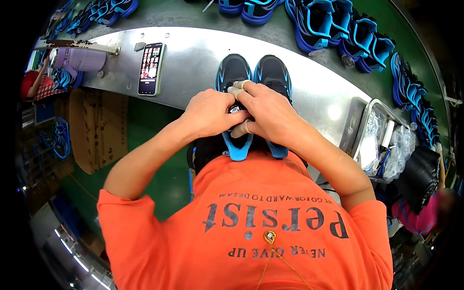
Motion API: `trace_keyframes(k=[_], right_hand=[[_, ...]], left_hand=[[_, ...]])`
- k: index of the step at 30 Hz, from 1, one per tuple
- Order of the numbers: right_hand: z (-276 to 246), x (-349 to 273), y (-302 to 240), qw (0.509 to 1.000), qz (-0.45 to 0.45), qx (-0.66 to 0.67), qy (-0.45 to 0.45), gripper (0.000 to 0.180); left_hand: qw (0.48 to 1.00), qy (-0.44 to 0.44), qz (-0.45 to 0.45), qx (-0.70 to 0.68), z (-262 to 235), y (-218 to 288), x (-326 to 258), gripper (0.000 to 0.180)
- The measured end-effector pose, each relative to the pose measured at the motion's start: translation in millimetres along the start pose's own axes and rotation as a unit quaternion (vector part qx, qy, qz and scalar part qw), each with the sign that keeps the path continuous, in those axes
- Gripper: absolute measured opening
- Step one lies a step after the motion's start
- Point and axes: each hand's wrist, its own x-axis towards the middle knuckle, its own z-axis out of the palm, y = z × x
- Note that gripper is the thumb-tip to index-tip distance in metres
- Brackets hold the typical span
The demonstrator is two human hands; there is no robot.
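Both hands [208, 110] [271, 108] partly hide one shoe [234, 66]; what their fingers [235, 92] hold, I can't tell.

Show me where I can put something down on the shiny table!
The table is bare between the phone and the middle shoes, and from those shoes to the tray. It's crowded in the filled tray and under the left hand and right hand.

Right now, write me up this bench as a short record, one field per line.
Left hand: fingers on the left shoe
Right hand: over the same shoe, pale covers on some fingers
Right shoe: alongside, toe pointing away
Phone: left on the metal bench, screen lit
Tray: to the right, holding clear plastic
More shoes: beyond the bench, black and blue
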Motion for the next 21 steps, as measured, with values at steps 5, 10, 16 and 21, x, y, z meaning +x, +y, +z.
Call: trace_keyframes(k=[5,10,16,21], right_hand=[[-5.5,-1.8,4.2,0.999,0.041,0.001,-0.025,0.063],[-34.4,10.2,18.8,0.988,0.012,0.125,-0.092,0.062],[-21.1,13.8,5.4,0.993,-0.039,0.055,-0.097,0.038],[-15.0,6.8,-7.7,0.999,0.016,0.036,-0.024,0.027]], left_hand=[[0.985,0.105,0.111,0.079,5.1,2.1,-0.8,0.031],[0.964,0.190,0.156,-0.099,13.5,-17.9,-26.3,0.022],[0.837,0.042,-0.059,-0.542,48.3,-12.3,-72.1,0.012],[0.783,0.028,-0.059,-0.619,62.9,-6.2,-73.7,0.019]])
